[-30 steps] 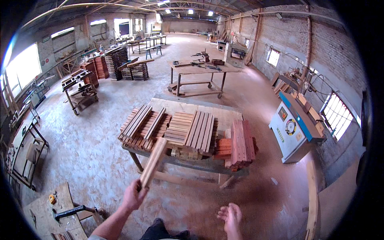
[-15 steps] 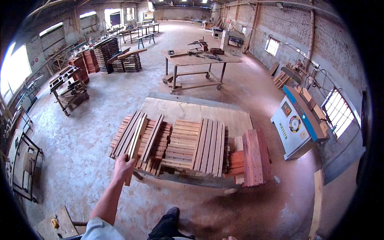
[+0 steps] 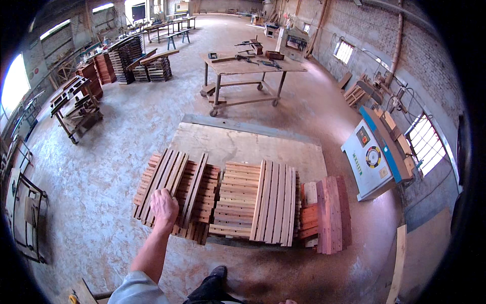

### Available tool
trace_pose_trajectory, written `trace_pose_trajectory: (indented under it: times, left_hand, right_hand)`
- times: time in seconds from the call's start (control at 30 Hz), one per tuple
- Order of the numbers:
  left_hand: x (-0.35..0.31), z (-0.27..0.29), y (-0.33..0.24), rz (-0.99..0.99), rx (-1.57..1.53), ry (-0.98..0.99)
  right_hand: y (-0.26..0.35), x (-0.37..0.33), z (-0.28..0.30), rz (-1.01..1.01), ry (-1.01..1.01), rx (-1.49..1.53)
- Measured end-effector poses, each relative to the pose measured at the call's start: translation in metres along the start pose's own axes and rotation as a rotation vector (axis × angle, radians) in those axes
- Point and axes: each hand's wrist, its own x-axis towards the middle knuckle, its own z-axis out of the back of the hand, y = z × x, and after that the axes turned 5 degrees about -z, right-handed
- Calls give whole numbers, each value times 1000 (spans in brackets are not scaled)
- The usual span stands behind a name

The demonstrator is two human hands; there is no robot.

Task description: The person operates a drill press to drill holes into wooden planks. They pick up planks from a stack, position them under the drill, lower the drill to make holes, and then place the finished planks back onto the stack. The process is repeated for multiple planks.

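My left hand (image 3: 164, 205) is closed over a pale wooden slat (image 3: 180, 175), at the right edge of a row of slats (image 3: 164, 167) lying lengthwise on the left stack. These lie across a lower layer of reddish slats (image 3: 144, 177) with small holes. Just right of the hand, two more slats (image 3: 195, 185) lie apart from that row. Of my right hand (image 3: 290, 302) only a sliver shows at the lower edge; its fingers cannot be made out.
Beside the left stack stand a middle stack of pale slats (image 3: 238, 187) and dark red boards (image 3: 331, 215), all on a plywood-topped table (image 3: 243, 142). Farther off is a wheeled table (image 3: 238, 66) with clamps. A grey-blue machine (image 3: 372, 157) stands right.
The slat in my left hand, earlier raised and reaching past the stack's near edge, now lies alongside the row. My hand has moved forward over the stack, and the view has shifted slightly.
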Motion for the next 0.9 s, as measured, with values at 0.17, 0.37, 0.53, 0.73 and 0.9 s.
trace_pose_trajectory:
  times: [0.17,0.37,0.53,0.73,0.9]
  left_hand:
    - [16,6,-4,-47,130,47]
    - [46,11,8,147,90,360]
    - [43,21,-12,149,93,310]
    - [44,23,-6,145,99,291]
    - [34,14,-12,-122,225,-30]
  right_hand:
    - [-48,33,11,13,0,-114]
    - [-58,37,1,5,-37,-51]
    - [-25,21,-18,-40,-38,-42]
    - [-32,22,-11,11,-52,-80]
    - [-82,41,11,32,-37,-145]
